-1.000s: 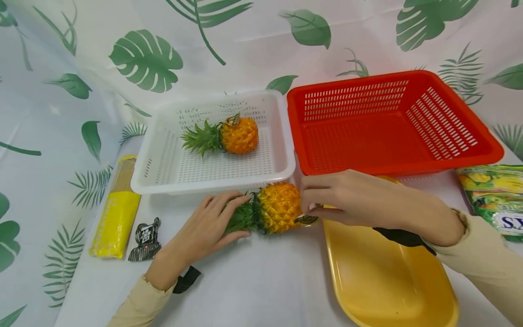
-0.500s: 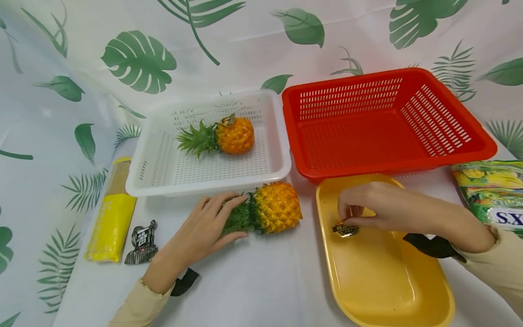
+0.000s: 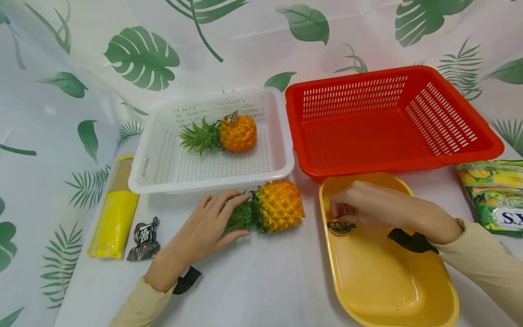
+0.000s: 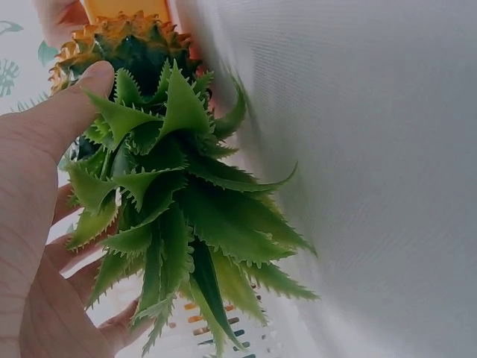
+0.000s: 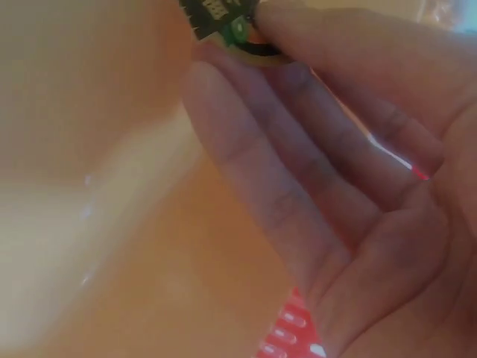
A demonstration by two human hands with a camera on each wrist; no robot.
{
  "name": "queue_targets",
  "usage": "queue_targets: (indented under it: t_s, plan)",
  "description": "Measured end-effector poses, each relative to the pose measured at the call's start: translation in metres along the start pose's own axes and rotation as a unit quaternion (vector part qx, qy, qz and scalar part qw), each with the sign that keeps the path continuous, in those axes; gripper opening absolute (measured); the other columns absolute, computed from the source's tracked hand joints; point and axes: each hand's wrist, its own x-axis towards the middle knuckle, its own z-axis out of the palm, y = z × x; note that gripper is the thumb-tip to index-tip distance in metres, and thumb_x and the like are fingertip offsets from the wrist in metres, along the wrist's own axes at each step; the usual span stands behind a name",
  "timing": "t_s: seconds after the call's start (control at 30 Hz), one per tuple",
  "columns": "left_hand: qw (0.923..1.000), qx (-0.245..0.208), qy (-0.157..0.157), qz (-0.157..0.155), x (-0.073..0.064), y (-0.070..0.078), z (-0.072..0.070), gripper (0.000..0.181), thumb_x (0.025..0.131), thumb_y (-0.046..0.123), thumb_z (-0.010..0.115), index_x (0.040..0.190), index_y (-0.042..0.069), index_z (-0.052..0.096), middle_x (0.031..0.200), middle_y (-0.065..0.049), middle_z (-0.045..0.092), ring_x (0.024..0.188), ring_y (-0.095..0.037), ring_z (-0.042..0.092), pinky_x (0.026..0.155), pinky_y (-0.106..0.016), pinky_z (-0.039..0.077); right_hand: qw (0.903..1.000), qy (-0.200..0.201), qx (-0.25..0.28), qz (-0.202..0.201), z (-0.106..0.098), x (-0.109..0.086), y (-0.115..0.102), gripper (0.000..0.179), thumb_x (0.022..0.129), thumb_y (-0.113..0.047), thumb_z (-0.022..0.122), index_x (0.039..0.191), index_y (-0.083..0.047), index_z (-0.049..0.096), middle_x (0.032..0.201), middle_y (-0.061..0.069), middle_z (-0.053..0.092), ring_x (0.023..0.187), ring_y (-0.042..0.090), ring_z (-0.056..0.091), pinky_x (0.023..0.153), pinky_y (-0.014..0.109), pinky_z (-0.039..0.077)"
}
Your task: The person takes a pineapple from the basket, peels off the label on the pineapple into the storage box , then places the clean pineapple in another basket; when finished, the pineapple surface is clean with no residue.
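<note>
Orange pineapple (image 3: 281, 206), green crown (image 4: 179, 201), black label (image 3: 341, 229), yellow tub (image 3: 376, 272), leaf-patterned backdrop (image 3: 245, 54)

Over my remote feed I can read "S.X" on the green-and-yellow packet (image 3: 492, 197) at three o'clock and "精品" on the dark tag (image 3: 341, 228) at four, while lettering on the yellow packet (image 3: 112, 222) and black wrapper (image 3: 145, 240), both near eight, is too blurred.

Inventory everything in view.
Pineapples: 2, orange and green, tabletop and white basket
White basket: 1, white, back left
Red basket: 1, red, back right
Tub: 1, yellow, front right
Labels: 2, dark, in right fingers, on basketed pineapple
Long packet: 1, yellow, left
Small packet: 1, black, left
Printed bag: 1, green, right
Leaf-print backdrop: 1, white, behind
Tabletop: 1, white, underneath
Straps: 2, black, wrists
Left hand: 1, beige-sleeved, around pineapple leaves
Right hand: 1, beige-sleeved, over tub
</note>
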Motion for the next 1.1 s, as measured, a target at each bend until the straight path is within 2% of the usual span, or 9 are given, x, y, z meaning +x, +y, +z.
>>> queue_targets:
  t_s: [0.27,0.63,0.9,1.1]
  plan:
    - [1.0,0.003,0.0,0.004,0.003,-0.001,-0.002,0.076,0.096,0.048,0.073,0.152,0.005,0.047,0.142,-0.016,0.055,0.121,-0.029,0.057,0.091,-0.045,0.046,0.9991,-0.031,0.028,0.005,0.005,0.001,0.005,0.029,0.082,0.001,0.087,0.086,-0.019,0.067,0.078,-0.019,0.059,0.07,-0.003,0.052,0.062,0.021,0.051]
    - [1.0,0.005,0.002,0.001,0.001,-0.001,0.0,0.074,0.097,0.049,0.072,0.151,0.005,0.048,0.142,-0.017,0.055,0.123,-0.03,0.057,0.093,-0.046,0.047,0.9995,-0.028,0.009,0.008,0.011,0.002,0.007,0.031,0.083,-0.002,0.087,0.085,-0.019,0.061,0.073,-0.019,0.05,0.067,-0.002,0.045,0.06,0.02,0.043]
    - [1.0,0.006,0.0,-0.001,0.0,-0.001,0.0,0.074,0.098,0.051,0.069,0.152,0.005,0.047,0.142,-0.016,0.055,0.123,-0.03,0.057,0.093,-0.046,0.047,0.9975,-0.005,-0.059,0.038,0.013,0.001,0.003,0.033,0.081,-0.013,0.091,0.084,-0.022,0.06,0.075,-0.015,0.048,0.068,0.0,0.045,0.059,0.021,0.042]
    - [1.0,0.006,-0.002,-0.002,-0.001,0.0,0.001,0.075,0.097,0.05,0.07,0.153,0.006,0.046,0.142,-0.016,0.055,0.124,-0.03,0.056,0.094,-0.047,0.047,0.9943,0.031,-0.099,0.027,0.016,-0.001,0.001,0.034,0.081,-0.019,0.091,0.088,-0.019,0.058,0.081,-0.011,0.05,0.068,0.0,0.047,0.058,0.02,0.044]
